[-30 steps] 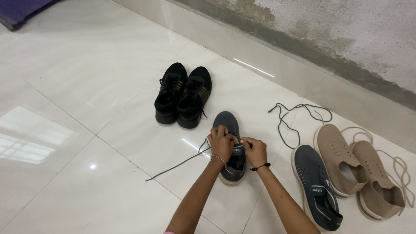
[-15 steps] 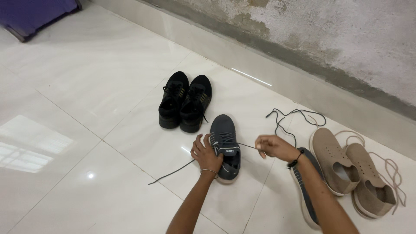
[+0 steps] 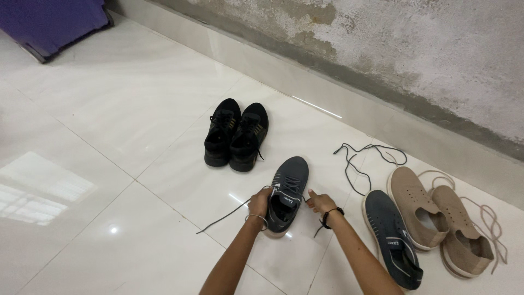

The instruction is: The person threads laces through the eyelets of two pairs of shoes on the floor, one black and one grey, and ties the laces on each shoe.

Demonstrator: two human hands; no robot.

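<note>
Grey shoe (image 3: 288, 192) between left hand (image 3: 260, 203), right hand (image 3: 320, 202).

We're only getting one view here, from the head cam, looking down and forward over our arms at the tiled floor (image 3: 109, 164). It's facing the wall (image 3: 426, 49), which is running across the top. Shoes are sitting mid-frame at arm's reach, so we're crouching fairly close.

— That sneaker (image 3: 289, 188) there: dark grey, pale sole?
— Yes, like its mate (image 3: 392, 236). The pair (image 3: 236, 134) behind is black, the other pair (image 3: 439, 218) beige, the floor (image 3: 109, 125) glossy white.
</note>
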